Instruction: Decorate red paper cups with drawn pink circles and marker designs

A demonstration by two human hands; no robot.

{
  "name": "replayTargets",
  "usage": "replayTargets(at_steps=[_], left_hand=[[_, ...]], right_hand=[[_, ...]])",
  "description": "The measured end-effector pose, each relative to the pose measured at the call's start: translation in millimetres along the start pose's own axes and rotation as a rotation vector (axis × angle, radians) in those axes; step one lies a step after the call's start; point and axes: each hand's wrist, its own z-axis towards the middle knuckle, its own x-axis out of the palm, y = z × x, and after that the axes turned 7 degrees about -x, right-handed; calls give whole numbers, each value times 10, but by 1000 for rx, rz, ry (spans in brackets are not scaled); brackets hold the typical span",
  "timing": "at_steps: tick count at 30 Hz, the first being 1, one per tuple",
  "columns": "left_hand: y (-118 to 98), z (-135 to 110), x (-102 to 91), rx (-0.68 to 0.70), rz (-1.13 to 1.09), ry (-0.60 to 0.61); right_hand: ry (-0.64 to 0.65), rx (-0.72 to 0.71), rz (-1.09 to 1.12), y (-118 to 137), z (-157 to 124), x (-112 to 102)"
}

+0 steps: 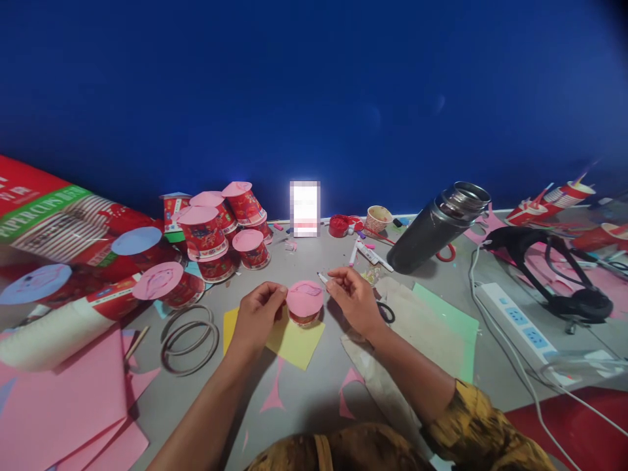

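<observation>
A red paper cup with a pink paper disc on top (305, 302) stands on a yellow sheet (289, 340) in front of me. My left hand (258, 311) is curled against the cup's left side, fingers closed on its edge. My right hand (352, 296) pinches a white marker pen (322, 277), its tip just above the right edge of the pink disc. Scissors (386, 311) lie partly hidden behind my right hand.
Several red cups with pink or blue discs (216, 229) are piled at back left, beside pink sheets (63, 399) and wire rings (189, 337). A steel flask (436, 226), green paper (449, 317), power strip (515, 320), cables and headphones (554, 268) lie right. Markers (370, 252) lie behind.
</observation>
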Motion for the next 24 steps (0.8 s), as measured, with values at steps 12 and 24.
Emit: replayTargets(at_steps=[12, 24], left_hand=[[-33, 41, 65, -14, -17, 39], [-77, 13, 98, -64, -57, 38]], right_hand=[[202, 280, 165, 31, 14, 25], [202, 284, 205, -6, 5, 99]])
